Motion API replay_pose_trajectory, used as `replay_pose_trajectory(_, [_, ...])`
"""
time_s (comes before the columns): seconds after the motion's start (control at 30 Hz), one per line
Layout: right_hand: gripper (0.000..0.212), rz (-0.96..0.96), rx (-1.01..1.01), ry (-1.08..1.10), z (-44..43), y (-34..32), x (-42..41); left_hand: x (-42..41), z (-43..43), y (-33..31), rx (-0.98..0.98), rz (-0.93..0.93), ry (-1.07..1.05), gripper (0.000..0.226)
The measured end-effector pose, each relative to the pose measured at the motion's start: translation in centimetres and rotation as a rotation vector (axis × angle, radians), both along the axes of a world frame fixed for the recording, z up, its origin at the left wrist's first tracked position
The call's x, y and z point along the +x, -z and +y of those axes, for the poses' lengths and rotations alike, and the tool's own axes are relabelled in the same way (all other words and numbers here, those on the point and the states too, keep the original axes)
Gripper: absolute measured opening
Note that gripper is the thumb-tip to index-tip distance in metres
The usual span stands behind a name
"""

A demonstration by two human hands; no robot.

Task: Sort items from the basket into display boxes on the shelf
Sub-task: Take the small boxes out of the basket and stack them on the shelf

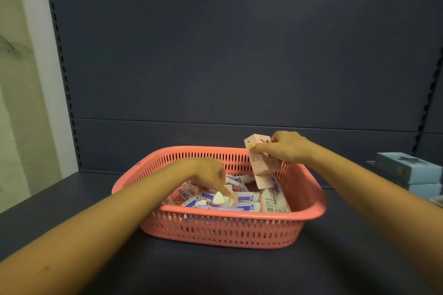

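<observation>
Basket (223, 230) was sitting on the dark shelf (72, 235), pretty full of little white-and-purple packets (247, 199), so most of the sorting looked left to do. Right hand (287, 146) had its fingers clamped round a pink box (262, 160), lifted over the basket's far corner. Left hand (208, 172) was down among the packets, fingers bent, but honestly couldn't tell if it had grabbed one. Blue boxes (407, 170) sat off to the right.

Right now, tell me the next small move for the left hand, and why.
Probably close the left hand on one small packet and lift it out. Its fingers reach down among the items in the pink basket, while the right hand holds a pink box tilted above the basket.
</observation>
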State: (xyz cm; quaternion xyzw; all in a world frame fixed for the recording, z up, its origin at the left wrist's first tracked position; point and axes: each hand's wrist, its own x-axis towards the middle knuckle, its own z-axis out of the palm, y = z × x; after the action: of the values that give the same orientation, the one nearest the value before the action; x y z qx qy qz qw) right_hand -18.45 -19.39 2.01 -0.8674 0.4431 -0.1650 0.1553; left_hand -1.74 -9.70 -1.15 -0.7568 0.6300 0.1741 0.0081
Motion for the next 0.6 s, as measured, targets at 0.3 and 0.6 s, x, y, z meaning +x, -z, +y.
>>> replay_pose_trajectory(0.3, [0.041, 0.007, -0.009, 0.052, 1.0, 0.4, -1.4, -3.9, -0.9, -0.2, 0.186, 0.006, -0.183, 0.055])
replay_pose_trajectory(0.6, [0.059, -0.203, 0.1, 0.07, 1.1, 0.7, -2.3, -1.8, 1.4, -1.3, -0.156, 0.286, -0.306, 0.103])
